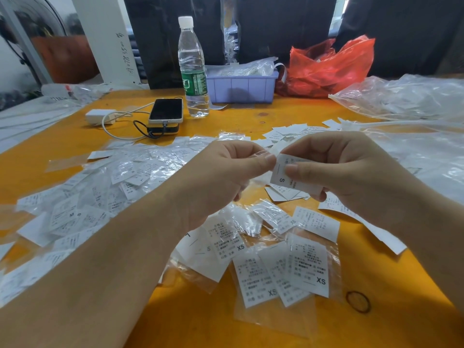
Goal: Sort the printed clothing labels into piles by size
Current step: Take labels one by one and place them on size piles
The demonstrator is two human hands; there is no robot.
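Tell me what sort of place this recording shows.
Probably a garment workshop's packing or sorting bench: an orange worktable strewn with printed size labels in clear sleeves, a lilac bin of more stock, and dark fabric hanging behind.

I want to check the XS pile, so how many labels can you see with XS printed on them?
4 legible: one XS label front right, one beside it, one near the left forearm, one higher up in a bag. Others may be hidden underneath.
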